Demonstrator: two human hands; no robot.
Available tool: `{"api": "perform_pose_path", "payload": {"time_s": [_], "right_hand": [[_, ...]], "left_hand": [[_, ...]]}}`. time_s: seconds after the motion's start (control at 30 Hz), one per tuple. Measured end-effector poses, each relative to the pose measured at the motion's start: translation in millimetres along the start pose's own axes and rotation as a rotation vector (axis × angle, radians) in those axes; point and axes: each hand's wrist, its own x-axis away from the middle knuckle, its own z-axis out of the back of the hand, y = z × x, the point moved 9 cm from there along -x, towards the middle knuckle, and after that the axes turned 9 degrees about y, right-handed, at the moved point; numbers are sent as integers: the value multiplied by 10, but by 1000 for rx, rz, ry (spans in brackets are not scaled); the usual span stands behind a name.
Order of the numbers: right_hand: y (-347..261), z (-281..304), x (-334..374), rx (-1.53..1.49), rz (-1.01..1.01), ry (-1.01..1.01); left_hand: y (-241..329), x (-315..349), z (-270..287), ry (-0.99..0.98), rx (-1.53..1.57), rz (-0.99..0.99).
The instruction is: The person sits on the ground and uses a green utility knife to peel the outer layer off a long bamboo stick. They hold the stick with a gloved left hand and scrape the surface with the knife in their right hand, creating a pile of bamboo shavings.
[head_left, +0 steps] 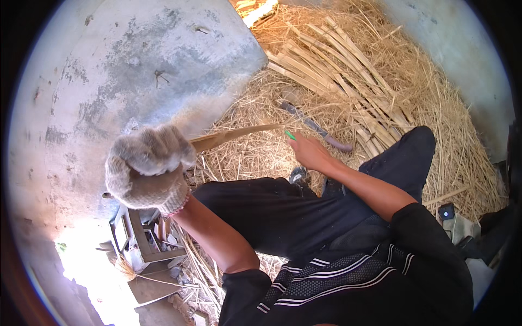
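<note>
My left hand point(149, 165), in a grey-white knitted glove, is raised at the left and closed around one end of a thin bamboo strip point(231, 137). The strip runs rightward, and its tip comes close to my right hand point(311, 152). That hand is bare, its fingers closed on a small green object point(290, 135); only a short green end shows, so its kind is hidden. Beyond the right hand, a dark blade with a brownish handle point(337, 144) lies on the straw-like shavings.
Pale split bamboo strips point(353, 70) lie fanned over shavings point(435, 108) at the upper right. A stained grey wall point(136, 70) rises at the left. A wooden frame point(144, 239) with scraps stands at lower left. My dark-trousered legs point(261, 212) are bent beneath the arms.
</note>
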Motion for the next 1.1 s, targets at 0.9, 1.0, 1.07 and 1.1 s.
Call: {"api": "perform_pose_path", "payload": {"time_s": [0.9,1.0,1.07,1.1], "right_hand": [[-1108,17,101,-248,175,-24],[-416,-245,-128,-209,-50,33],[-564,-144,-175,-270,40,32],[-637,-143,-123,-297,72,10]], "left_hand": [[216,216,208,852,-607,-240],[181,232,241,924,-592,-248],[172,207,282,975,-563,-271],[165,221,287,996,-558,-269]]}}
